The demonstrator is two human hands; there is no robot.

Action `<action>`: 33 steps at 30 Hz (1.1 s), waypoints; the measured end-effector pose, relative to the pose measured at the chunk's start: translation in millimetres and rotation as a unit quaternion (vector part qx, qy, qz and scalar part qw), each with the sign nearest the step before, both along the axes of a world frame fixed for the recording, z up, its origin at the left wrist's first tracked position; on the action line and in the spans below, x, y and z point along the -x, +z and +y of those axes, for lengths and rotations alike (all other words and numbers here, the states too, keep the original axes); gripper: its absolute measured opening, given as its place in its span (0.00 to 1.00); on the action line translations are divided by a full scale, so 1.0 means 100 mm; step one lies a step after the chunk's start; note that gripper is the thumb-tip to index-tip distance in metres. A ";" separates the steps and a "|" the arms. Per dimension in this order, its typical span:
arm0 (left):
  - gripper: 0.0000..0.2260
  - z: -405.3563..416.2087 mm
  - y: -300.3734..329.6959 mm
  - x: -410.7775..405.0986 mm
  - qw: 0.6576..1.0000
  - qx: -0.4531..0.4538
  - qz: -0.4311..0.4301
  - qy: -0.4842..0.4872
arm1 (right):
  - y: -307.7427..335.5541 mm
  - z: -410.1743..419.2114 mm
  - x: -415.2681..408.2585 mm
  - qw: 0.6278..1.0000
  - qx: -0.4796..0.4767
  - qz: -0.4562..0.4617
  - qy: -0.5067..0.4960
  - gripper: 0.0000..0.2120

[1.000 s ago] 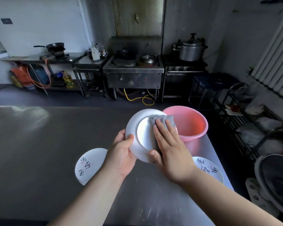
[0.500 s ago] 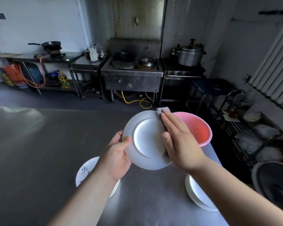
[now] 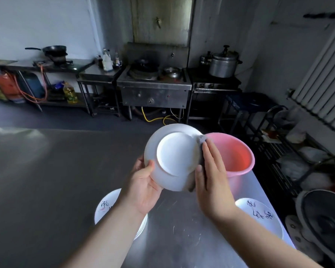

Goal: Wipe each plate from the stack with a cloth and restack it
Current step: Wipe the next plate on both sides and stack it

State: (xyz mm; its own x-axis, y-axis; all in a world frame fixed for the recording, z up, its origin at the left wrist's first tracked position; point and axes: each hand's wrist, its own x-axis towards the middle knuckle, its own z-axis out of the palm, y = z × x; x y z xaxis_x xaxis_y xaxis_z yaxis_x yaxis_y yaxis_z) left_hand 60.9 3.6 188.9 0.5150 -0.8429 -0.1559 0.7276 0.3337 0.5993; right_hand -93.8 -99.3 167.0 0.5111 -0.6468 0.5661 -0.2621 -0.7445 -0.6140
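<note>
Head view: left hand (image 3: pixel 143 188) grips a round white plate (image 3: pixel 172 157) by its lower-left rim, thumb curled over the edge, fingers behind. Plate held tilted above the grey steel tabletop (image 3: pixel 46 180), underside and foot ring facing the camera. Right hand (image 3: pixel 213 180) has its fingers (image 3: pixel 211 151) straight and together, pressing a grey cloth (image 3: pixel 202 141) flat against the plate's right rim; cloth shows above the fingertips and along the thumb side. Just behind the right hand stands a pink plastic basin (image 3: pixel 238 155), on the tabletop near its far right edge. Below the left forearm, a stack of white plates with black and red brush lettering (image 3: pixel 106 207) rests on the tabletop, partly hidden by the arm. To the right of the right forearm, another white plate with the same lettering (image 3: pixel 259 213) lies near the tabletop's right edge. Beyond the tabletop: steel stove unit (image 3: pixel 155 88), large metal pot with lid (image 3: pixel 223 63), black wok (image 3: pixel 54 50) on a side bench.
</note>
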 end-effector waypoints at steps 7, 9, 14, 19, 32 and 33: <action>0.23 0.06 0.00 -0.25 0.984 -0.050 -0.062 -0.158 | 0.25 -0.20 0.16 0.996 -0.067 -0.055 0.015 0.24; 0.21 0.03 0.05 -0.28 0.983 -0.067 -0.068 -0.158 | 0.47 -0.36 0.17 0.994 -0.088 -0.011 0.062 0.23; 0.17 -0.03 -0.01 -0.15 0.994 -0.025 -0.049 -0.090 | 0.22 -0.19 0.15 0.999 -0.008 0.025 0.038 0.26; 0.15 0.00 -0.14 -0.07 0.996 -0.025 -0.052 -0.064 | -0.31 0.37 0.17 0.998 0.009 0.062 0.004 0.36; 0.23 -0.08 -0.11 0.13 0.986 0.006 -0.132 -0.097 | -0.28 0.21 0.13 0.986 -0.116 -0.113 -0.042 0.31; 0.25 -0.07 -0.10 0.08 0.983 -0.002 -0.147 -0.114 | -0.19 0.08 0.16 0.985 -0.104 -0.126 -0.059 0.27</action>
